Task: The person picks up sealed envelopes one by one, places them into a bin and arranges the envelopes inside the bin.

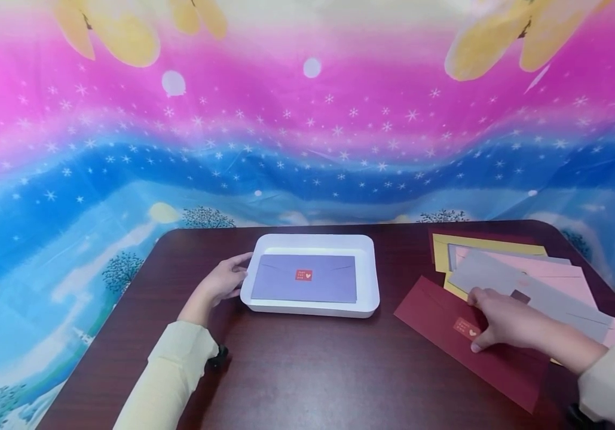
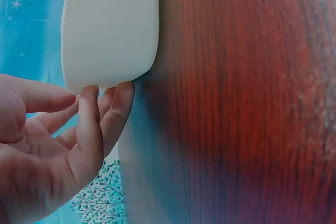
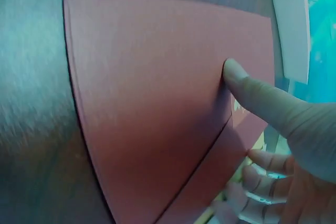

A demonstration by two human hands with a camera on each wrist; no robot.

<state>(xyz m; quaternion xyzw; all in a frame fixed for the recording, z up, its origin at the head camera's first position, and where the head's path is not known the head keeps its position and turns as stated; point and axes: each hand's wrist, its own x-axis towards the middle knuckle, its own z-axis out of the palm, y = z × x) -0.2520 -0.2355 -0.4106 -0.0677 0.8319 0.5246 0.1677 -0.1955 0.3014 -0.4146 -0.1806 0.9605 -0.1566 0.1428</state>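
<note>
A white tray (image 1: 309, 307) sits on the table with a purple envelope (image 1: 277, 286) inside, its red sticker facing up. My left hand (image 1: 225, 279) holds the tray's left end; in the left wrist view the thumb touches the rim and the bent fingers (image 2: 90, 114) meet the side. On the right, my right hand (image 1: 511, 319) grips a dark red envelope (image 1: 431, 304) by its long edge. Its thumb (image 3: 236, 72) lies on the envelope's face near the sticker, with the other fingers at the far edge. The envelope lies slanted beside a pile.
Beyond the right hand, a loose pile holds a grey envelope (image 1: 487, 275), a pink envelope (image 1: 560, 275), a yellow envelope (image 1: 482, 243) and others, overlapping. The dark brown table (image 1: 296, 370) meets a colourful snow-scene cloth (image 1: 307, 137) at its back edge.
</note>
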